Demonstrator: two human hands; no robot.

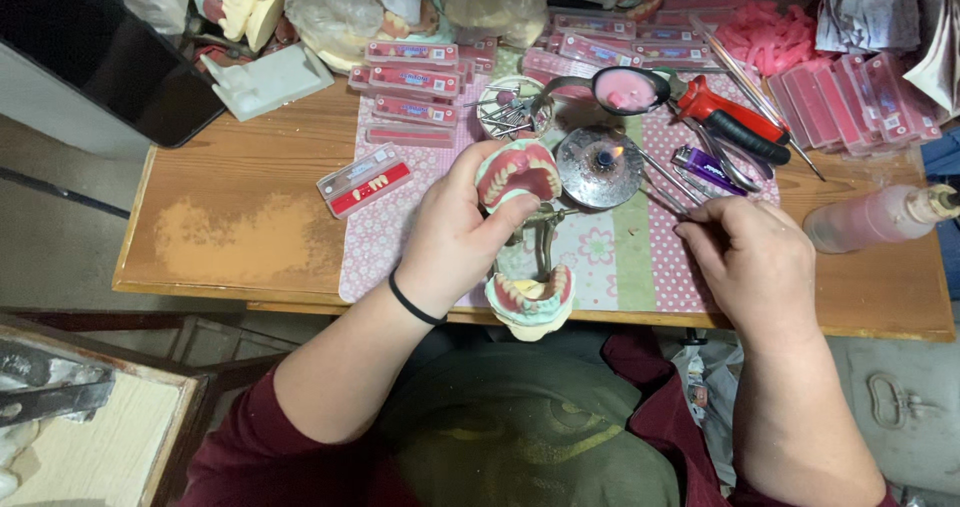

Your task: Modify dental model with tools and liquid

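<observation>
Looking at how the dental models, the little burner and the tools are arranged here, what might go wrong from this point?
1. The burner shows a small flame just beside the upper model that the left hand holds; its pink wax could soften, or fingers get scorched.
2. The right hand pinches a thin metal instrument reaching toward the flame; it may heat up and burn the fingers.
3. The lower model overhangs the table edge and could drop.
</observation>
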